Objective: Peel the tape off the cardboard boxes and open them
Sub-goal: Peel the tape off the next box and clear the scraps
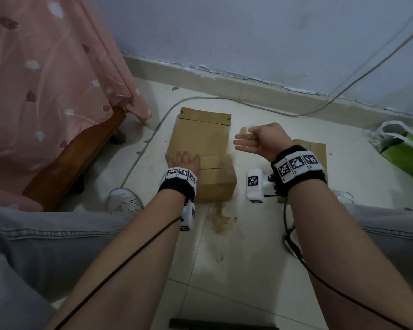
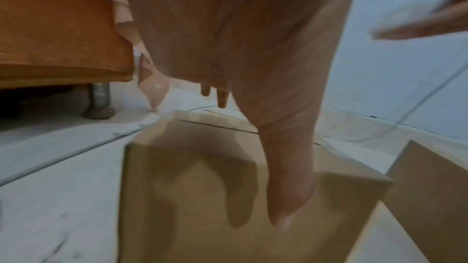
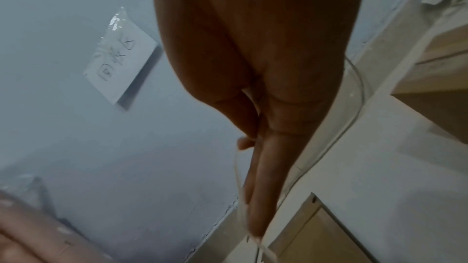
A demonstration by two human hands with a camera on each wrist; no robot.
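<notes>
I had my left hand (image 1: pixel 183 160) laid flat on the near left part of the tall brown cardboard box (image 1: pixel 200 148) that stood on the pale tiled floor (image 1: pixel 255 246) between my knees. Its fingers were straight and spread on the lid, thumb stretched along the top, gripping nothing. I judge I kept it there as a weight, so the box would not slide or lift when the other hand pulled.

My right hand (image 1: pixel 260 140) hung in the air just right of the box, palm turned toward it, fingers straight and close together, thumb up. From the head view it held nothing. The right wrist view showed a thin clear strip (image 3: pixel 241 197) beside the fingers; I could not tell whether that was tape stuck to them or the pale cable (image 1: pixel 296 114) lying on the floor behind.

The box top showed bare seams with no glossy band that I could make out, though the picture was blurred there. The flaps lay shut, so opening was not yet done.

A second, smaller brown cardboard box (image 1: pixel 316 151) sat on the floor under my right wrist, well apart from my left hand, mostly hidden. Parked there, I judge, so the middle box could be worked alone.
</notes>
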